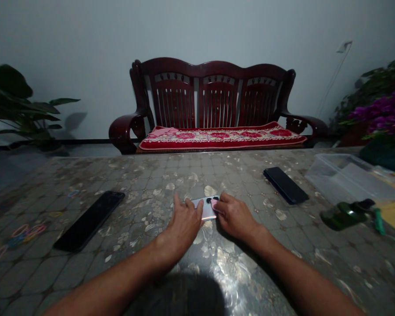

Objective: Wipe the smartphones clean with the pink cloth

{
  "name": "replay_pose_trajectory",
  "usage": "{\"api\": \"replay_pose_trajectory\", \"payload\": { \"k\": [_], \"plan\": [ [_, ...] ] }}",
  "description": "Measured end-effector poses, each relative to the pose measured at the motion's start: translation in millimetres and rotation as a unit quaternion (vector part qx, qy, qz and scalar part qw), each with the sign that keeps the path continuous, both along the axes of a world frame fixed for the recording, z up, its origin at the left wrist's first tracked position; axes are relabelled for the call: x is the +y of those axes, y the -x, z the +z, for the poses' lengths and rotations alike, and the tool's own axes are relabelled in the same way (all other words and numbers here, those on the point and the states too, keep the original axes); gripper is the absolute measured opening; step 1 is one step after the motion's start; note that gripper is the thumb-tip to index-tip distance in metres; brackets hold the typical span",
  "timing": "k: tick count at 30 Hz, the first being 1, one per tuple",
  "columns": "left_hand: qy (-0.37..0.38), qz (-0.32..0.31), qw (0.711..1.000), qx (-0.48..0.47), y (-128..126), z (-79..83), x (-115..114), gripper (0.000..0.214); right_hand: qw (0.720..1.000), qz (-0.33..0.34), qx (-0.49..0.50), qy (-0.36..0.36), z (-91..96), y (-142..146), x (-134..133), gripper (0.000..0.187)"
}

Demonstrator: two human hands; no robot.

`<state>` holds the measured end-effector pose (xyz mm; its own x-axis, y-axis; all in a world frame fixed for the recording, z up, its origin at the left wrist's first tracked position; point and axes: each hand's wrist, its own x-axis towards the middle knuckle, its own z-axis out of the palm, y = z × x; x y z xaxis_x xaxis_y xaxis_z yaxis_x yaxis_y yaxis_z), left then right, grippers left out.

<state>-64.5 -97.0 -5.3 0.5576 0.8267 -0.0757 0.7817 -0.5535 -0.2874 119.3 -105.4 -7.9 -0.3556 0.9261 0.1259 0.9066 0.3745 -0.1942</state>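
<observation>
A silver smartphone (208, 213) lies on the table with its back and dark round camera lenses facing up. My left hand (185, 216) grips its left part, thumb along the near side and fingers over the far side. At the phone's right end my right hand (233, 214) is closed, pinching a small pink piece (214, 203) against the camera lenses. Whether that piece is cloth or sponge cannot be made out. Part of the phone is hidden under both hands.
A black phone (90, 220) lies at left, near coloured rubber bands (26, 232). To the right are another dark phone (285, 185), a green bottle (344, 215) on its side and a clear plastic box (342, 177). Behind the table (145, 171) stands a wooden bench (217, 96).
</observation>
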Motion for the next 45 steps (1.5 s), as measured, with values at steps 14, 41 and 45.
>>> {"api": "replay_pose_trajectory", "payload": {
  "k": [14, 41, 45],
  "plan": [
    [-0.008, -0.051, 0.992, 0.118, -13, 9.8, 2, 0.055, 0.996, -0.053, 0.065, 0.014, -1.5, -12, 6, 0.028],
    [0.171, -0.033, 0.971, -0.166, 21, 31.5, 74, 0.024, 0.984, 0.047, 0.082, -0.153, 1.7, 26, 14, 0.022],
    [0.155, -0.012, 0.975, -0.157, 23, 32.1, 73, 0.027, 0.975, 0.061, 0.108, -0.185, -2.6, 20, 16, 0.026]
  ]
}}
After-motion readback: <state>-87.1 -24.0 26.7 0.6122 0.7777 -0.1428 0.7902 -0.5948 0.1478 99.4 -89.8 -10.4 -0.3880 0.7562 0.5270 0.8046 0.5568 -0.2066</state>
